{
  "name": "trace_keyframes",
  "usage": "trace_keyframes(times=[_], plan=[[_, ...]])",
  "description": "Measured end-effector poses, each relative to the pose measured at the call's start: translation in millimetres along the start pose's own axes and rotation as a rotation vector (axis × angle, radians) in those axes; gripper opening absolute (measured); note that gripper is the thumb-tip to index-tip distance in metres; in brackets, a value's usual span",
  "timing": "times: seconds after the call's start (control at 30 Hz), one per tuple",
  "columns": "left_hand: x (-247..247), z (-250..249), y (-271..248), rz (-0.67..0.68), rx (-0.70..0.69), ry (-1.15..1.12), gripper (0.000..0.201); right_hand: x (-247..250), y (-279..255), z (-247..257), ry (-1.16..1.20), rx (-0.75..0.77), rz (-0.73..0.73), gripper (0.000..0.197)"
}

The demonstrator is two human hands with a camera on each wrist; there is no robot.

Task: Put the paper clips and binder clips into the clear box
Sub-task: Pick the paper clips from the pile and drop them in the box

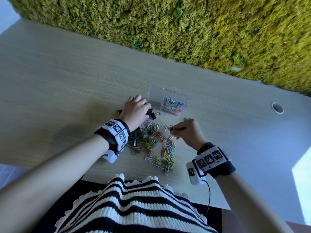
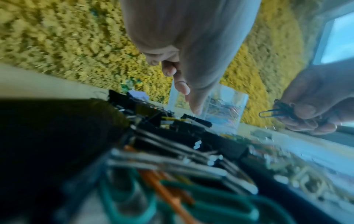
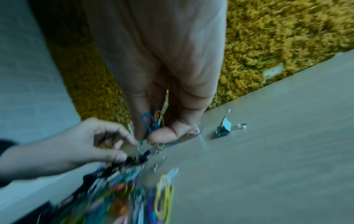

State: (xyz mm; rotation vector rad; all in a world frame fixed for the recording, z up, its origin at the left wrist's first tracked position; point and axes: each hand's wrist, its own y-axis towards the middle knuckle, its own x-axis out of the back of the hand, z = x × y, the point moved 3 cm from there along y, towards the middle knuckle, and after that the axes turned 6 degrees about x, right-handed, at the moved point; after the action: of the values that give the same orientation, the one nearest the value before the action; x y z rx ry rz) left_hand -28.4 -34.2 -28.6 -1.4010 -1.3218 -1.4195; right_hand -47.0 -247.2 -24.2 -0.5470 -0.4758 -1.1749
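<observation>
Pale wood-grain table runs under a green moss wall at twelve o'clock, with a round cable hole out at three o'clock. Between the wrists a loose heap of coloured paper clips mixed with black binder clips lies at six o'clock from the clear box, which already holds a tangle of clips in its right half. The left hand curls over binder clips beside the box, though whether it grips them I cannot tell, while the right hand pinches a small bunch of paper clips between thumb and fingers.
</observation>
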Motion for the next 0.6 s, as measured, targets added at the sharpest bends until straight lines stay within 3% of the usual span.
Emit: trace_keyframes(times=[0.17, 0.33, 0.6], plan=[[-3.0, 25.6, -6.0, 0.001, 0.165, -0.223, 0.019, 31.5, 18.0, 21.3, 0.148, 0.041, -0.136, 0.014], [-6.0, 32.2, -12.8, 0.026, 0.166, -0.245, 0.015, 54.2, 60.0, 46.9, 0.103, 0.205, -0.325, 0.016], [0.1, 34.6, -15.7, -0.023, 0.17, -0.314, 0.016, 32.3, 81.6, 43.7, -0.318, 0.423, -0.233, 0.011]])
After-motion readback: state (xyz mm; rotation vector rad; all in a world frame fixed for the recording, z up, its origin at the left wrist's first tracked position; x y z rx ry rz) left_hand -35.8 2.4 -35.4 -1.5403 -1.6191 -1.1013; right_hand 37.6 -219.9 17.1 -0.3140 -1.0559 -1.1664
